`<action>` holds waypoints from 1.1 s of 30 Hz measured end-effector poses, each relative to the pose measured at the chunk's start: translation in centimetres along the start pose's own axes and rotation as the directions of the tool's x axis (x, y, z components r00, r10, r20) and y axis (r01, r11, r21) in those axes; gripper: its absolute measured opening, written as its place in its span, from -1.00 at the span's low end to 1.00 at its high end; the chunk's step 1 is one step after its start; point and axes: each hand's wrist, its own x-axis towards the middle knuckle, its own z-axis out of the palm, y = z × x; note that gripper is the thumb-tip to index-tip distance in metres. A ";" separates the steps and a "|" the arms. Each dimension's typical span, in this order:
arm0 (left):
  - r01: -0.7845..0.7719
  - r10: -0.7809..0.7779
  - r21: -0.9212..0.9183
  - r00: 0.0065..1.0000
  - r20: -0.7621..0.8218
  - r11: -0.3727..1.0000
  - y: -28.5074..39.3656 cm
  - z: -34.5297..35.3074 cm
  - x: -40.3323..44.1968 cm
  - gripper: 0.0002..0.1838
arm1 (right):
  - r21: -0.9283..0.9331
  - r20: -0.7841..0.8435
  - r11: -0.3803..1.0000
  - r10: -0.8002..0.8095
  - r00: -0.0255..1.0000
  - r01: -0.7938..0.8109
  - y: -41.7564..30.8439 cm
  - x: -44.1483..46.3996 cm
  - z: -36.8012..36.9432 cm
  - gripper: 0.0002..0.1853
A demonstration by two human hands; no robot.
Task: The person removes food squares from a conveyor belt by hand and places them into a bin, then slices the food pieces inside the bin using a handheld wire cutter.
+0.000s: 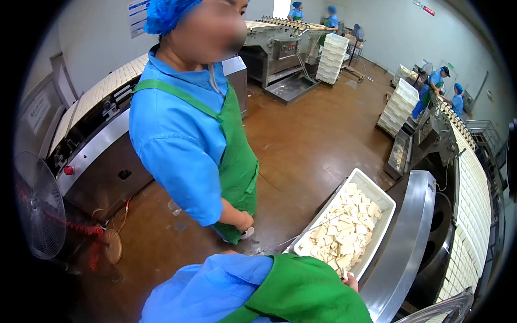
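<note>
Toward four o'clock in the view, a white tub (pixel 386 209) stands beside the curved metal side panel (pixel 403 242) of a conveyor; it is rectangular, with rounded corners and a broad smooth rim. Inside lie many pale pieces (pixel 344 231), cream to off-white, flat and angular, some squarish and some wedge-like, with tan tints on some faces and edges. They overlap at all angles in a loose heap. A thin line (pixel 301 233) crosses the tub's near-left side and runs out toward six o'clock. The right hand (pixel 351 281) shows at five o'clock, fingers at the tub's near end; whether they grasp the rim or a piece cannot be told. Of the left hand (pixel 229 252), between six and seven, only a sliver shows past the blue sleeve (pixel 215 274), so its state cannot be told. At ten o'clock stands a co-worker (pixel 183 124) in a green apron, and white crates (pixel 398 107) are stacked at two.
</note>
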 end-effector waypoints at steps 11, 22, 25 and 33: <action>-0.497 0.652 0.648 0.758 0.000 0.577 -0.6 -2.8 9.3 -0.70 | -0.334 -0.134 0.936 -0.166 0.977 0.113 -0.8 -3.9 3.8 -0.82; -0.498 0.728 0.744 0.685 0.022 0.446 -0.3 -7.9 7.7 -0.68 | -0.458 -0.083 0.882 -0.169 0.982 0.113 -1.0 -4.8 6.3 -0.58; -0.493 0.747 0.773 0.664 0.037 0.400 -0.3 -10.3 5.9 -0.68 | -0.561 0.018 0.774 -0.343 0.939 0.293 -1.0 -3.8 5.4 -0.58; -0.493 0.798 0.833 0.592 0.111 0.250 0.0 -15.4 -0.8 -0.67 | -0.352 -0.152 0.889 -0.363 0.919 0.293 -1.6 -6.0 8.8 -0.59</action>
